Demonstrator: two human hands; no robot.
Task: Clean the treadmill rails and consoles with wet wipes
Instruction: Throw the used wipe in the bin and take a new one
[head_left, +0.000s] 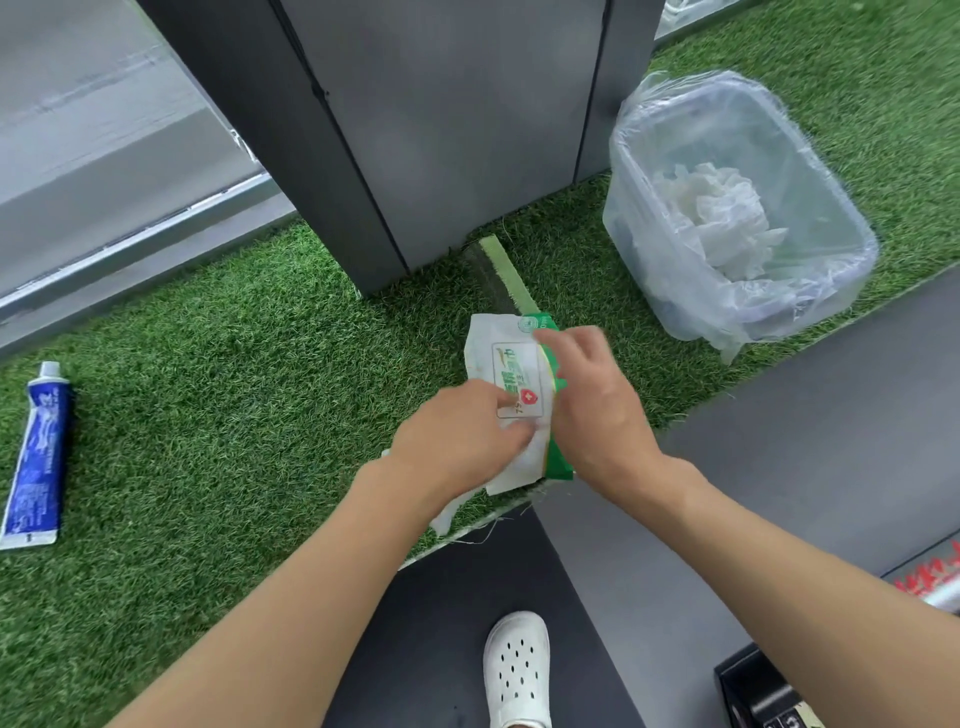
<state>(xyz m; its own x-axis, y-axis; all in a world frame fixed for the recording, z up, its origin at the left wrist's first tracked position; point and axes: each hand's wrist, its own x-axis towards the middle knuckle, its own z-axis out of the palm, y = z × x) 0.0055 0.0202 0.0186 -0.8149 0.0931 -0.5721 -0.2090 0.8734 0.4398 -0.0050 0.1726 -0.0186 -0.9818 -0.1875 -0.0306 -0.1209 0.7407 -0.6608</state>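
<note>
**Pulling a fresh wipe: a few ways this goes sideways**

Head view: the wet wipes pack (511, 374) is in both hands, over the turf (208, 389) right by the treadmill deck's (779, 415) edge. I can't tell if it's resting on the grass or lifted. The right hand (597, 410) curls round the pack's green side. The left hand (457, 441) pinches a white wipe (524, 462) at the label end, and the sheet trails down below the wrist.

My guess on the risks:
- Yank too fast and two or three wipes come out chained together. The right hand's grip is all that anchors the pack.
- That trailing end is close to the turf, so it could pick up grit and smear it on the rails.
- If the flap is left open, the pack dries out.

The lined bin (841, 228) with used wipes (722, 218) sits near the deck edge. A toothpaste tube (39, 457) lies at the turf's left edge, well apart.
</note>
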